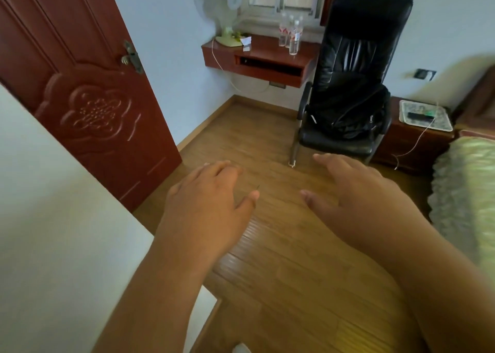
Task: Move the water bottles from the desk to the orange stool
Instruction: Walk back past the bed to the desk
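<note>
Three clear water bottles (290,33) with red-and-white labels stand close together on a red-brown wall-mounted desk (263,55) at the far side of the room, under the window. My left hand (206,205) and my right hand (356,194) are stretched out in front of me over the wooden floor, palms down, fingers relaxed, holding nothing. Both are far from the bottles. No orange stool is in view.
A black office chair (351,79) with a black bag on its seat stands right of the desk. A white fan (227,12) sits on the desk's left end. A red-brown door (80,84) is at left, a nightstand (417,133) and bed (466,186) at right.
</note>
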### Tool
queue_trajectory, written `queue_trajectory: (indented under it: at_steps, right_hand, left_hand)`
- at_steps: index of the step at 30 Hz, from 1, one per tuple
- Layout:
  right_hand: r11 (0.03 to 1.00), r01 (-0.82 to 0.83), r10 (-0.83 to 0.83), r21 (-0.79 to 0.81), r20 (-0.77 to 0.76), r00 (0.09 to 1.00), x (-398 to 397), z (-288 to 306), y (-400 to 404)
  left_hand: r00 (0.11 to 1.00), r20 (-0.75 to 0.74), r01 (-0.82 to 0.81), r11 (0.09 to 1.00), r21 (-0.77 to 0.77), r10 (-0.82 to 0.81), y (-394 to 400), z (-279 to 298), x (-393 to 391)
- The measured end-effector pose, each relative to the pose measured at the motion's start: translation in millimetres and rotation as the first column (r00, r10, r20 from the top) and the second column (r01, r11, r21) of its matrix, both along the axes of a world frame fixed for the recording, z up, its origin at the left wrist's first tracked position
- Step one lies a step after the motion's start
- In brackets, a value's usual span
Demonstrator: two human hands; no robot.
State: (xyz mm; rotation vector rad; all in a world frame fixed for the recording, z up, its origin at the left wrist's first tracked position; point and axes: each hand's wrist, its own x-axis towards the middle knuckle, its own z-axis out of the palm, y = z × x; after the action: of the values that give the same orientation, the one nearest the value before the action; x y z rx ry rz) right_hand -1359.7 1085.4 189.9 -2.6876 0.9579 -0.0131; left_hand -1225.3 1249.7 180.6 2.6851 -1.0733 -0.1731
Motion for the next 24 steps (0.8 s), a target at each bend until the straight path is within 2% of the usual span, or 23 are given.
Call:
queue_trajectory:
  at_steps: [12,24]
  right_hand:
    - [0.998,0.06,-0.059,0.02,-0.017,0.998,96.5,-14.5,-42.4]
    - [1.0,0.015,-0.015,0.0,0.076,0.997,192.5,-14.3,-197.9]
  left_hand:
    - [0.997,-0.03,0.072,0.997,0.004,-0.072,-52.5,-9.7,105.8]
    - [1.0,0.015,0.025,0.999,0.033,-0.025,-193.2,3.7,186.9]
